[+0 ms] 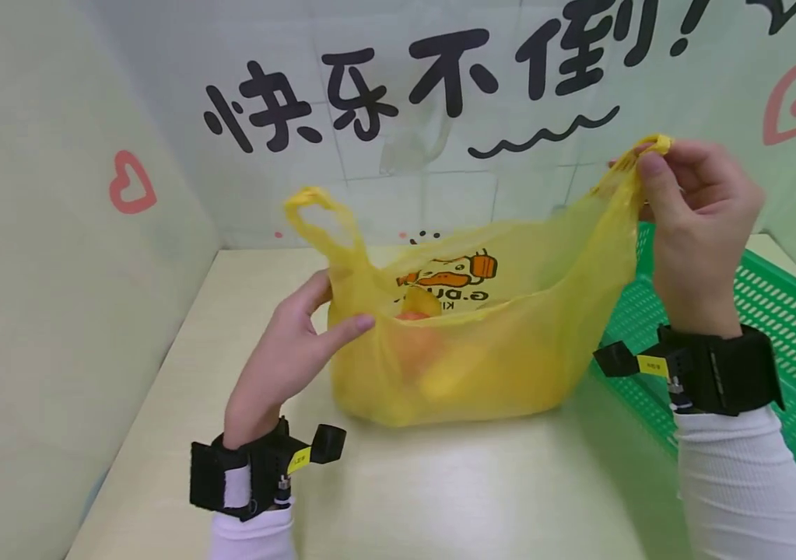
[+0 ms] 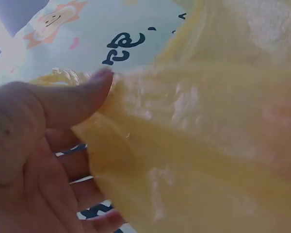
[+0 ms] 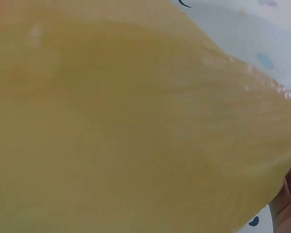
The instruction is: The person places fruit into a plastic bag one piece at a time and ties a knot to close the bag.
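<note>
A translucent yellow plastic bag [image 1: 468,373] stands on the table with its mouth spread, a duck print on its inner back wall. Rounded fruit shows inside, a reddish one [image 1: 413,316] and a yellow one [image 1: 422,300] at the opening; the rest is blurred through the plastic. My right hand [image 1: 709,206] pinches the bag's right handle, pulled up high. At the bag's left side, my left hand [image 1: 282,346] holds the plastic, thumb in front and fingers behind. Above it the left handle loop [image 1: 320,201] sticks up. In the left wrist view, the thumb [image 2: 82,99] lies over the bag's edge.
A green perforated plastic basket [image 1: 790,334] stands on the right, partly behind my right forearm. The pale table [image 1: 440,490] meets a back wall with black lettering and a left wall [image 1: 54,311] with a heart. Each wrist wears a black camera strap.
</note>
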The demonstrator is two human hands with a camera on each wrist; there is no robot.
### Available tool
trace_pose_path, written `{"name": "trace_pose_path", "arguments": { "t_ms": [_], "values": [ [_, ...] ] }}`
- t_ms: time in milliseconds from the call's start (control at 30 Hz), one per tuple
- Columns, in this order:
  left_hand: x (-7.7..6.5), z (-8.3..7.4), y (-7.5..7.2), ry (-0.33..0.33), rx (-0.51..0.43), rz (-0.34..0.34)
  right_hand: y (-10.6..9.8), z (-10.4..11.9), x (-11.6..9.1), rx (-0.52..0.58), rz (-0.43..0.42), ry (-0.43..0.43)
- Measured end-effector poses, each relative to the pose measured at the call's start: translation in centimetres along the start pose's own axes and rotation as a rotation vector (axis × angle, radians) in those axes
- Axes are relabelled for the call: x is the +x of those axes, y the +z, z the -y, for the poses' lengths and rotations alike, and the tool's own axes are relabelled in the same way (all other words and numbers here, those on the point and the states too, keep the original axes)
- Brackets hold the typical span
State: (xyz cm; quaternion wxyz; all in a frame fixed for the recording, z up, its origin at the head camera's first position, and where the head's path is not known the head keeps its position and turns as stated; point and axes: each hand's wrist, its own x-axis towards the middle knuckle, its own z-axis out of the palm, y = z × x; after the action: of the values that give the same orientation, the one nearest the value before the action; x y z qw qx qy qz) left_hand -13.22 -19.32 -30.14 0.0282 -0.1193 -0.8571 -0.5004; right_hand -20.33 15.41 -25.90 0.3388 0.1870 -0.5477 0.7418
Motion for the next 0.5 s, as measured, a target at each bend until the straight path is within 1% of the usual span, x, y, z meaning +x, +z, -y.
{"name": "trace_pose_path", "arguments": {
  "t_ms": [33,100,167,200,233,267,333,400,467,500],
  "values": [
    [0.2,0.1,0.3,0.043,0.007,-0.02,-0.1,0.1,0.0,-0.015,0.008,-0.012],
    [0.2,0.1,0.5,0.095,0.009,-0.07,-0.3,0.6,-0.1,-0.042,0.021,-0.047],
    [0.0,0.1,0.5,0.123,0.003,-0.11,-0.3,1.2,-0.3,-0.054,0.014,-0.091],
    [-0.1,0.0,0.3,0.125,-0.011,-0.122,-0.3,1.5,-0.4,-0.068,0.001,-0.115],
    [-0.1,0.0,0.2,0.118,-0.028,-0.132,-0.3,1.7,-0.5,-0.092,-0.014,-0.142],
    [-0.2,0.0,0.1,0.101,-0.049,-0.135,-0.2,1.8,-0.5,-0.075,-0.029,-0.153],
    [0.0,0.1,0.0,0.064,-0.074,-0.139,0.0,1.6,-0.3,-0.059,-0.051,-0.149],
    [0.2,0.2,0.2,0.03,-0.1,-0.149,0.1,1.0,0.0,-0.04,-0.059,-0.107],
    [0.4,0.3,0.3,0.003,-0.112,-0.155,-0.2,0.3,-0.1,0.027,-0.048,-0.026],
    [0.5,0.3,0.4,0.0,-0.117,-0.158,-0.4,0.1,-0.3,0.032,-0.032,0.005]
  ]
}}
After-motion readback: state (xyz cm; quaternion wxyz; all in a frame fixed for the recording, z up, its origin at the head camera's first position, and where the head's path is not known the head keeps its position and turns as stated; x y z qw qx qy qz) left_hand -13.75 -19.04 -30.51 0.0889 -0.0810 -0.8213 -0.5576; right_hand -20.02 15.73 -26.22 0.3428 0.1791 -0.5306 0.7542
